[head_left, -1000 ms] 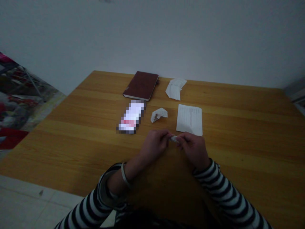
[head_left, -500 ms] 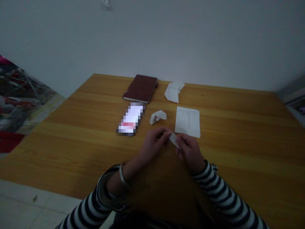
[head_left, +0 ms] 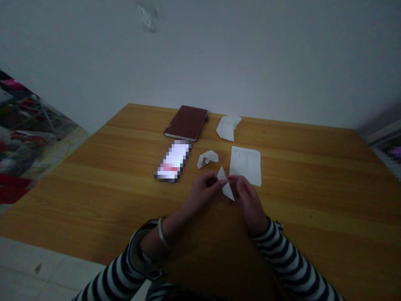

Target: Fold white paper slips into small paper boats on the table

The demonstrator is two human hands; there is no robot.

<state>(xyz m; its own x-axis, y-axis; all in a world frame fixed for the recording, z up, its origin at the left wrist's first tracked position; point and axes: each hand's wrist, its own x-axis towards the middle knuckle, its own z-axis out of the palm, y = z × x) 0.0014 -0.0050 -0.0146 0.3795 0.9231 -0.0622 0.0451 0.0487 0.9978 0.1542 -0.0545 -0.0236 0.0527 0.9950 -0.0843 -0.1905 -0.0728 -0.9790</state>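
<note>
Both our left hand (head_left: 203, 193) and right hand (head_left: 247, 200) are pinching a white folded paper triangle (head_left: 227, 188), which we are spreading wider, just below a white printed paper sheet (head_left: 245, 164).

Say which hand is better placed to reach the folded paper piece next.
The left hand, probably: it sits right below the folded paper piece; the right hand is farther away.

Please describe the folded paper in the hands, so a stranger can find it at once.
On the wooden table, find the left hand and right hand. The pointed white folded paper pinched between them is the one: the other papers lie on the table.
</note>
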